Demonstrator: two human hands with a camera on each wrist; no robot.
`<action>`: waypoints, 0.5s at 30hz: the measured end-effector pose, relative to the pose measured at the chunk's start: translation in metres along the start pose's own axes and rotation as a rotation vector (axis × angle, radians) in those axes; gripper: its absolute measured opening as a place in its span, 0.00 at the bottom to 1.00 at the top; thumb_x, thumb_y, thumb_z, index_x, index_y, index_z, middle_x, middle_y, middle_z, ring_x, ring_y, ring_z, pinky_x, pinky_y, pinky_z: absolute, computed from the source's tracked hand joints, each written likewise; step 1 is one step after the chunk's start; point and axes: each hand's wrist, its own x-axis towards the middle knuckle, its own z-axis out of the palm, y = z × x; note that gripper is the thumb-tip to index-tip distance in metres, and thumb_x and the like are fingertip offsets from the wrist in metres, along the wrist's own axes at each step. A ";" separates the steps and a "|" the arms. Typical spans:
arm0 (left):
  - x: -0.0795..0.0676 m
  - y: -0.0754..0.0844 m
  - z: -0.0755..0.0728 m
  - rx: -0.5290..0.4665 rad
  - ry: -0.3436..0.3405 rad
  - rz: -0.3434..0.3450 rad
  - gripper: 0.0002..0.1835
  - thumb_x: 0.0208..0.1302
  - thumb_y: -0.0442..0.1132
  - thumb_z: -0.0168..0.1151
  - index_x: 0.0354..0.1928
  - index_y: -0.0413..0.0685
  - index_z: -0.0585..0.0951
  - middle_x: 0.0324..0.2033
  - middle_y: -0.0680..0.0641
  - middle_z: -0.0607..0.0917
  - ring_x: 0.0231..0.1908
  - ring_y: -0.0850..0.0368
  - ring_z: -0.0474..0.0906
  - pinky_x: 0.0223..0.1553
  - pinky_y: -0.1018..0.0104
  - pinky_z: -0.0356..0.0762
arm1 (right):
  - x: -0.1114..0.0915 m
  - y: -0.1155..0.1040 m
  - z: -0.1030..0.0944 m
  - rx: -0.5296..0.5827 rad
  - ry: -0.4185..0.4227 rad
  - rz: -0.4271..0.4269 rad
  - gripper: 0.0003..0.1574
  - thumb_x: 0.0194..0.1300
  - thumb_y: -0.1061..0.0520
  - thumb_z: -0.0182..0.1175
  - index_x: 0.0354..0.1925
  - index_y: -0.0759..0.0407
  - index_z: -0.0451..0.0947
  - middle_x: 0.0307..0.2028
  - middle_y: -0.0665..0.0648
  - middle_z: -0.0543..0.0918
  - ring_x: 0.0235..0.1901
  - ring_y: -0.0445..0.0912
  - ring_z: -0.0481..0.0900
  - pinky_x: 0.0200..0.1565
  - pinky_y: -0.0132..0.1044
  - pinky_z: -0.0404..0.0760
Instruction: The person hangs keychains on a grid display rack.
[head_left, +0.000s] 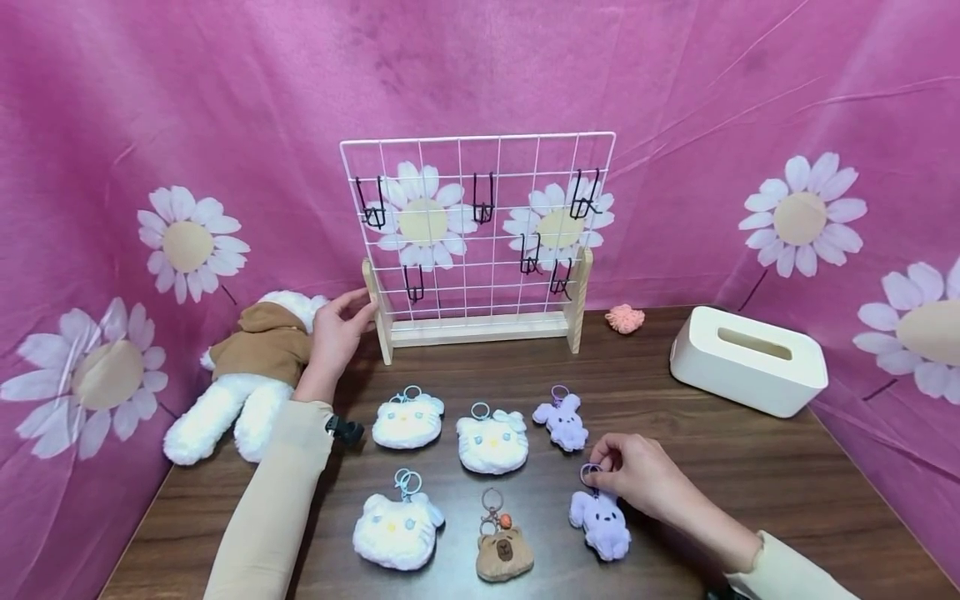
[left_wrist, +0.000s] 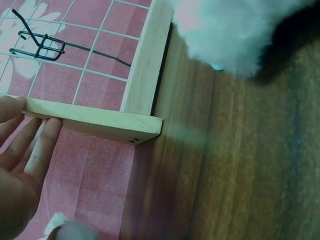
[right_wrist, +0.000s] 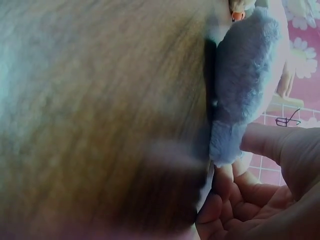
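At the left side of a white wire grid rack [head_left: 480, 331] with a wooden stand, my left hand [head_left: 337, 333] pinches the wooden side post [left_wrist: 95, 116] between thumb and fingers. Several black hooks [head_left: 483, 204] hang on the grid with nothing on them. My right hand [head_left: 648, 475] pinches the ring end of a purple bunny plush keychain [head_left: 606, 527] at the front right. In the right wrist view the fuzzy body [right_wrist: 250, 65] lies close over the table. A second purple bunny keychain [head_left: 566, 429] lies just behind it.
Three white cat-face plush keychains [head_left: 492, 446] and a brown bear-like keychain [head_left: 505, 557] lie left of the bunnies. A white plush toy in a brown hoodie [head_left: 262, 346] sits left, beside my forearm. A pink fluffy piece [head_left: 625, 319] and a white tissue box [head_left: 742, 371] stand right.
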 end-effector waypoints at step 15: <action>0.000 0.001 0.000 -0.006 -0.018 0.013 0.23 0.82 0.34 0.66 0.72 0.32 0.81 0.64 0.24 0.86 0.41 0.78 0.86 0.50 0.75 0.96 | -0.002 0.003 -0.004 0.005 -0.021 -0.036 0.11 0.64 0.57 0.76 0.29 0.47 0.83 0.24 0.42 0.80 0.26 0.32 0.72 0.27 0.26 0.72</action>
